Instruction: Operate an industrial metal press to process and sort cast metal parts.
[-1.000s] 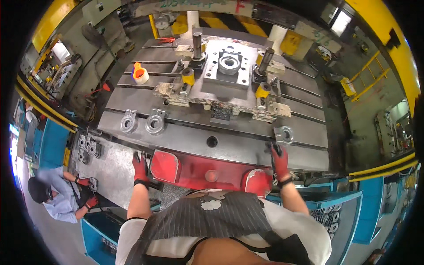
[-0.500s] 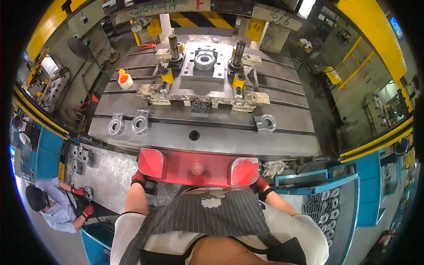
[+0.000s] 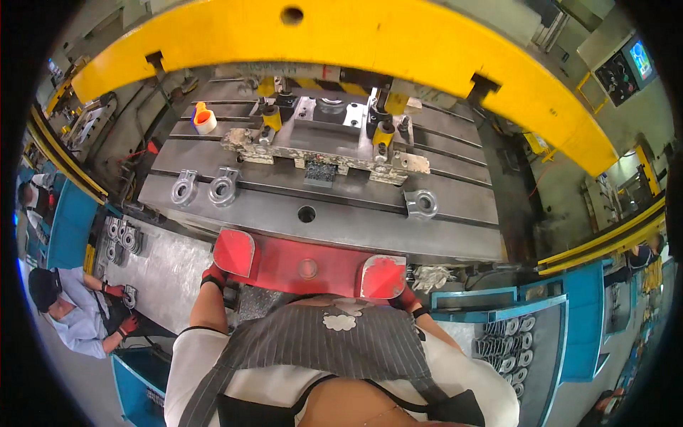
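My left hand (image 3: 214,273), in a red glove, reaches to the left end of a red control box (image 3: 306,270). At its right end is my right hand (image 3: 406,299), gloved in red too. Red guards at the box's ends hide the fingers of both hands. Behind the box, on the slotted steel press bed (image 3: 341,220), stands a die set (image 3: 334,139) with guide posts. The metal ring part (image 3: 331,102) in it is mostly covered by the lowered upper tooling. A yellow press ram (image 3: 370,35) spans the top of the view.
Ring-shaped metal parts with lugs lie on the bed: two at left (image 3: 222,188) and one at right (image 3: 422,204). An orange-and-white roll (image 3: 204,121) sits far left. A co-worker (image 3: 75,313) handles a part beside a metal table (image 3: 167,263). A blue bin (image 3: 562,341) of parts stands right.
The yellow ram and upper tooling have come down into view over the die set. Both my hands stay at the red box. The whole view has shifted slightly.
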`<state>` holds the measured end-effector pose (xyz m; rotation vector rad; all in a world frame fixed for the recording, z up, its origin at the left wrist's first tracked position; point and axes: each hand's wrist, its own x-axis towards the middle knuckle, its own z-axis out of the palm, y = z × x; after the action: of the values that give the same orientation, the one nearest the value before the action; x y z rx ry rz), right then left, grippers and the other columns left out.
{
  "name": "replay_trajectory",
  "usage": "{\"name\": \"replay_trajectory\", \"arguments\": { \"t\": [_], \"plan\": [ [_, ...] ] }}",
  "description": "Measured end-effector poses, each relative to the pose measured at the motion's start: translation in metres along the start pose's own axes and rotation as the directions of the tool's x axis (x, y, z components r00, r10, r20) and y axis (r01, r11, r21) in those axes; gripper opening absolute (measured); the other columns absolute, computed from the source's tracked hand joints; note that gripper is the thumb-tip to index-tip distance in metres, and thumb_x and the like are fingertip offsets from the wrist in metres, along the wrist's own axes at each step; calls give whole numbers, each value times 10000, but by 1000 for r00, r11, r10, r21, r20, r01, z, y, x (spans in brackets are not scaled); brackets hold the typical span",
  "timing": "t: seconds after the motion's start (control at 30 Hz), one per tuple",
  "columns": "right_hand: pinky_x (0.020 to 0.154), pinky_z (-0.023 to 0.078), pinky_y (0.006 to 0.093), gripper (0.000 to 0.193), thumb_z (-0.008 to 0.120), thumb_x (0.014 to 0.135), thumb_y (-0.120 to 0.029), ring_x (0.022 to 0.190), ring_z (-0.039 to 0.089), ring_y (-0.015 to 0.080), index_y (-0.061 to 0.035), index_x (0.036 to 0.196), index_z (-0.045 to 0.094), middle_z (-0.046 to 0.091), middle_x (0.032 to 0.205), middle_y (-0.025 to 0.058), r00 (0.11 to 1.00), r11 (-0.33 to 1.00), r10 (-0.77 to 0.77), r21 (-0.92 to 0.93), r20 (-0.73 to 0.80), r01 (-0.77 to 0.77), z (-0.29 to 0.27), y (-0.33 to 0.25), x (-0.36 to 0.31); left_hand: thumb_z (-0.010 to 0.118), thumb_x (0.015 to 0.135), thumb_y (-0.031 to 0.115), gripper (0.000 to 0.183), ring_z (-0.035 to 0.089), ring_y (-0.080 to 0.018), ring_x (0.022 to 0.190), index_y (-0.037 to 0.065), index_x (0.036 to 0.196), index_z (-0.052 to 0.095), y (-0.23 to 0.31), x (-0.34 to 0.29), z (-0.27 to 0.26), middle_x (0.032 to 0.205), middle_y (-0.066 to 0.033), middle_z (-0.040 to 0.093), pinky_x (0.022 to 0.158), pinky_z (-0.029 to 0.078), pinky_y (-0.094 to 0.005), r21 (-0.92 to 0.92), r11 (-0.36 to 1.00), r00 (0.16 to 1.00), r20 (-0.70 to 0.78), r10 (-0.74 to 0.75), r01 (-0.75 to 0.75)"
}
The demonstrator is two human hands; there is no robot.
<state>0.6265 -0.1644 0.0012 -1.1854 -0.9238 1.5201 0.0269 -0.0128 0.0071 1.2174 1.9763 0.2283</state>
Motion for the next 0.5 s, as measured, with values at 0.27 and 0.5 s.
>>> {"name": "replay_trajectory", "arguments": {
  "t": [0.27, 0.5],
  "plan": [
    [887, 406, 310, 368, 466, 916, -195, 1034, 505, 177, -56, 1256, 450, 516, 1183, 58, 999, 998, -33, -53, -30, 32, -3, 1, -1, 481, 876, 399, 460, 544, -205, 1064, 163, 1270, 484, 1, 7, 7, 1193, -88, 575, 884, 413, -341, 473, 850, 964, -8, 265, -230],
    [855, 420, 307, 353, 474, 912, -178, 1000, 516, 174, -50, 1241, 462, 530, 1149, 57, 957, 921, -226, -359, -182, 150, -11, -17, -4, 597, 832, 263, 436, 557, -210, 1005, 24, 1191, 528, -40, 63, -12, 1137, -112, 600, 866, 424, -355, -429, 795, 890, -46, 455, -428]
  ]
}}
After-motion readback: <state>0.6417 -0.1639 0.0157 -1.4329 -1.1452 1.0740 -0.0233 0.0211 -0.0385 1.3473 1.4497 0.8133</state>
